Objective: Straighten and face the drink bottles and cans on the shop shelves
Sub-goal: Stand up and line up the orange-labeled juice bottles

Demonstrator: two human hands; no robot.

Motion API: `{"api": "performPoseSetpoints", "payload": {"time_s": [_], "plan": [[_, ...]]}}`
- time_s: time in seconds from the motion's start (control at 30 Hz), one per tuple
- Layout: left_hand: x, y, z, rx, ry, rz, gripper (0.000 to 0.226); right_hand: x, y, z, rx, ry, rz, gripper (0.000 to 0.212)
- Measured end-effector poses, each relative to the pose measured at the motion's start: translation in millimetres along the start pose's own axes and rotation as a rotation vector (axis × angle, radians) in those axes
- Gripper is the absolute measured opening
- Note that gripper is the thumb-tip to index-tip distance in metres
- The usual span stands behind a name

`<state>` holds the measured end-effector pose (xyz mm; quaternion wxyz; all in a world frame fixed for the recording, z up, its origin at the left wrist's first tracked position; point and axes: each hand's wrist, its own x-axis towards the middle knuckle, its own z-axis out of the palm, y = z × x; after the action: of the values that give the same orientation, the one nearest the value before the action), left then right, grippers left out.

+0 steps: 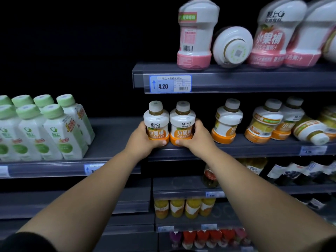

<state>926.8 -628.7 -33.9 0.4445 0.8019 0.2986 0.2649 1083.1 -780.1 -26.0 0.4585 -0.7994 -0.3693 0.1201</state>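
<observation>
1. Counts, middle shelf (254,149): we see six orange bottles (263,122): two held, three more standing, one on its side. The right edge is blurred, so there may be more.
2. Top shelf (272,70): we count four pink bottles (271,33), three standing and one lying down. The frame crops the right end.
3. Left shelf (109,142): seven green-cap bottles (54,128) in two rows, cut off at the frame edge.
4. Lower shelf (181,221): four yellow bottles (177,208) in a row.
5. Left hand (143,137): fingers wrapped round the left bottle (156,122) from its outer side, thumb across the front on the orange band.
6. Right hand (198,135): same grip mirrored on the right bottle (182,122), thumb on the band.
7. Held pair: at the left end of the middle shelf, at its front edge, below the 4.20 price tag (170,84). Long axes are vertical, caps up, front labels face us, sides touching. The hands hide the bases, so we can't tell if they sit on the shelf.
8. Leaning bottle (227,122), just right of the pair: tilted, with its label turned sideways.
9. Tipped orange bottle (311,132): its long axis is near horizontal and the cap points toward us and to the right.
10. Tipped pink bottle (232,46): its cap faces us. The leftmost pink one shows its barcode side.
</observation>
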Motion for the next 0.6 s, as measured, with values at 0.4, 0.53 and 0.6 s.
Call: {"api": "performPoseSetpoints", "payload": {"time_s": [0.4,0.53,0.6], "plan": [[-22,13,-6,0.160,0.245,0.042,0.049,-19,9,-21,0.177,0.022,-0.064,0.097],[-50,37,28,0.191,0.385,0.119,0.038,-35,31,-54,0.203,0.042,-0.113,0.079],[-61,53,55,0.184,0.337,0.186,0.038,-39,43,-70,0.207,0.079,-0.113,0.066]]}}
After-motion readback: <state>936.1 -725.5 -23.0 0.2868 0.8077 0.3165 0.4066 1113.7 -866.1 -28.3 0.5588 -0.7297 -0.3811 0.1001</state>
